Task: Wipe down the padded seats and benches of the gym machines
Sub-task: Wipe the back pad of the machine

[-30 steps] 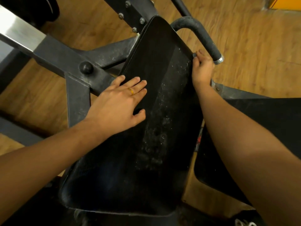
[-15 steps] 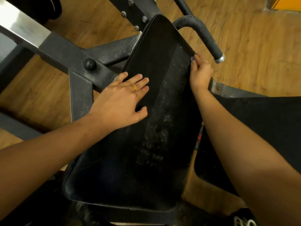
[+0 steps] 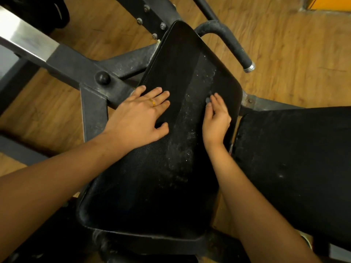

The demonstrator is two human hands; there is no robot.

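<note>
Looking down through the head camera, I am seeing the left hand (image 3: 136, 118) lying flat on the black pad (image 3: 152, 186), fingers straight and spread, gripping nothing; a gold ring (image 3: 152, 102) is sitting on one finger. The right hand (image 3: 216, 118) is resting on the pad's right side, fingers reaching toward the far end. A small grey scrap (image 3: 208, 100) is showing at those fingertips, and I cannot tell whether the hand is pinching it. The pad is sitting on the dark steel frame (image 3: 76, 63), mid-view, with white dust (image 3: 187, 133) running down it between the hands. A handle (image 3: 233, 44) is curving past its far right corner. A second pad (image 3: 294, 158) is lying just right of it, over the wooden floor (image 3: 284, 35).
</note>
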